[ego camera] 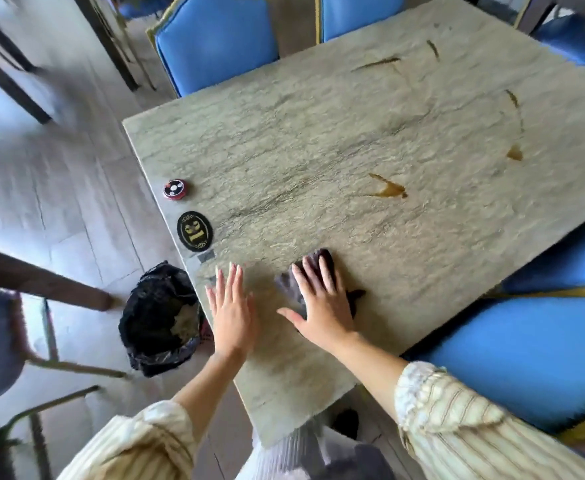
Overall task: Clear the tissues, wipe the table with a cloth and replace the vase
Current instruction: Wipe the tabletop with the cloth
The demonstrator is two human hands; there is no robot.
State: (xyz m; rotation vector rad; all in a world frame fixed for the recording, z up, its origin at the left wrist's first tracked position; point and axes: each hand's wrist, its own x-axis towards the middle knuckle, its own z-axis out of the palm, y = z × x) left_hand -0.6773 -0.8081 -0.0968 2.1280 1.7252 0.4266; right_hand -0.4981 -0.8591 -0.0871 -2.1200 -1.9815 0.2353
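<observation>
A pale stone-patterned table [318, 140] fills the middle of the head view. My right hand [322, 303] lies flat on a dark grey cloth [324, 259] near the table's near edge, pressing it onto the top. My left hand [230, 306] rests flat on the bare table just left of the cloth, fingers spread, holding nothing. Brown liquid stains [389, 190] mark the table's right half, with thinner streaks [375, 63] farther back. No tissues and no vase are in sight.
A bin lined with a black bag [161, 320] stands on the floor by the table's left edge. A red call button [175, 189] and a black oval number plate [194, 231] sit near that edge. Blue chairs [214, 43] surround the table, one at my right [526, 355].
</observation>
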